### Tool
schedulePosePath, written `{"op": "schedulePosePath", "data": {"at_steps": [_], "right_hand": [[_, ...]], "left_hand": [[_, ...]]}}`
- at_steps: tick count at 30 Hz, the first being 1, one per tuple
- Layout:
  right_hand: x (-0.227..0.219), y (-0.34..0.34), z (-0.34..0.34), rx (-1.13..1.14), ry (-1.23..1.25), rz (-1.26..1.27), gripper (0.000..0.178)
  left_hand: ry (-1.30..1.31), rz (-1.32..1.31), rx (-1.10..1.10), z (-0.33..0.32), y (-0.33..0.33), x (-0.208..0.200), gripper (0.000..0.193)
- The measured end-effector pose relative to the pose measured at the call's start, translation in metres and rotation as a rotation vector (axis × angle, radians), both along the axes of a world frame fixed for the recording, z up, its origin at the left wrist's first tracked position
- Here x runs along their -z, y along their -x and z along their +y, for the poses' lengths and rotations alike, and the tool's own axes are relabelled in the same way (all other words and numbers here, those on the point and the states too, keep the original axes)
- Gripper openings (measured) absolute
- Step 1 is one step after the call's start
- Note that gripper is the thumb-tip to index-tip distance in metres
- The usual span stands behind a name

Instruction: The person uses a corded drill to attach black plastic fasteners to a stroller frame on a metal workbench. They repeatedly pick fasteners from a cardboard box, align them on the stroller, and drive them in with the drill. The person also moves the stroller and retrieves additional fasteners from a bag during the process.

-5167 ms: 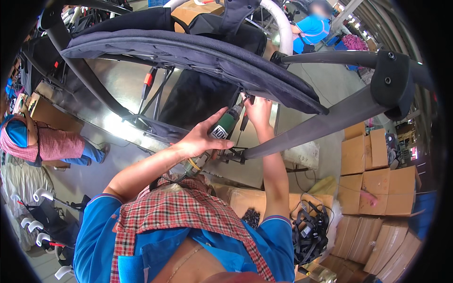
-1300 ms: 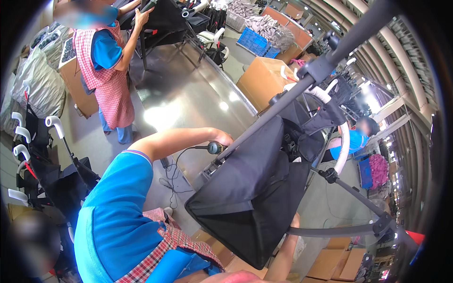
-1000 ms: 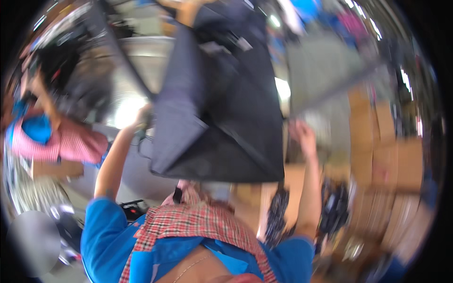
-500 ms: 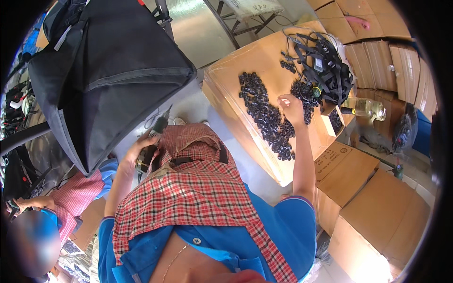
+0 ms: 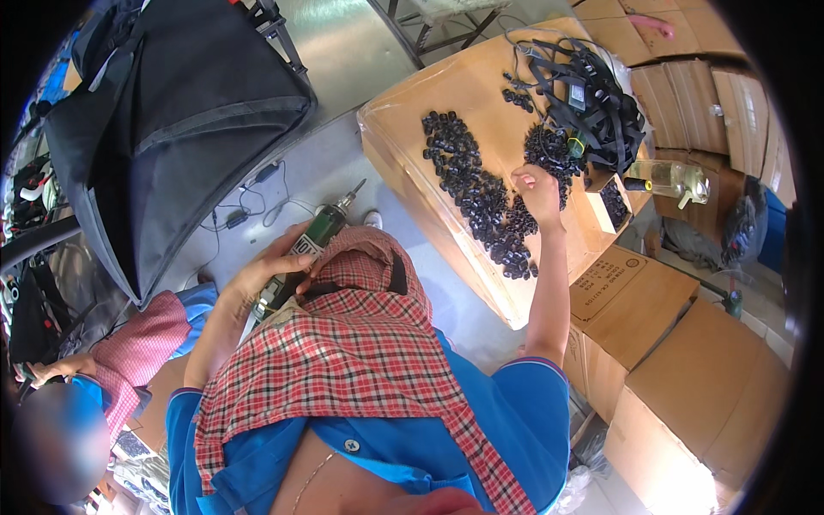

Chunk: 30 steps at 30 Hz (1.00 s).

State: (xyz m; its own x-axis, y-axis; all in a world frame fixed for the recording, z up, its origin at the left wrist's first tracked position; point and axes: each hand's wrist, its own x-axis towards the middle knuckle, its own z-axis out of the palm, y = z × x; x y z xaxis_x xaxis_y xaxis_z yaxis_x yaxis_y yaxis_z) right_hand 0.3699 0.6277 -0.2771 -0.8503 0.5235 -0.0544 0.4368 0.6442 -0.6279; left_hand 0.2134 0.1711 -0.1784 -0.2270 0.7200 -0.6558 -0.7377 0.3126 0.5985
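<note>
Left hand (image 5: 273, 264): at 9 o'clock from the middle of the view, its fingers wrapped around the body of the power driver

Green power driver (image 5: 324, 225): between 9 and 10 o'clock, in the left hand, just above the apron; its bit points toward 1 o'clock

Right hand (image 5: 541, 202): at 2 o'clock, over the loose black parts, fingers curled, thumb and forefinger close together; cannot tell whether a piece is pinched between them

Small black parts (image 5: 481, 202): between 1 and 2 o'clock, spread in heaps on the carton top, the longest heap running down toward 5 o'clock

Carton top (image 5: 395, 120): a brown surface from 12 round to 3 o'clock, bearing the parts and straps

Black straps (image 5: 601, 120): tangled near 2 o'clock, beyond the right hand

Small open box (image 5: 601, 213): between 2 and 3 o'clock, more black pieces inside

Clear bottle (image 5: 682, 182): between 2 and 3 o'clock, lying on its side

Black fabric piece (image 5: 189, 86): large, at 10 o'clock

Cords (image 5: 236, 219): on the floor, between 9 and 10 o'clock

Checked apron (image 5: 343, 369): at 7 o'clock, worn over a blue shirt

Co-worker (image 5: 142, 343): at 8 o'clock, in a pink apron

Closed cartons (image 5: 695, 395): at 4 o'clock
</note>
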Motion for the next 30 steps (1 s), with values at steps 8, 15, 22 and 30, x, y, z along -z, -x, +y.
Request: {"op": "schedulePosePath", "data": {"at_steps": [8,15,22,30], "right_hand": [[0.021,-0.008,-0.02,-0.092,-0.161,0.042,0.011],[-0.058,0.026,-0.039,-0.045,0.249,0.246,0.005],[-0.183,0.13,-0.134,-0.561,1.154,0.494,0.008],[-0.244,0.199,-0.235,-0.973,1.457,0.23,0.01]], "left_hand": [[-0.018,-0.005,-0.017,0.005,-0.009,-0.004,0.083],[-0.144,0.189,0.021,0.003,-0.009,-0.024,0.091],[-0.375,0.422,-0.028,-0.011,-0.021,-0.12,0.106],[-0.505,0.719,-0.297,-0.067,-0.039,-0.138,0.118]]}}
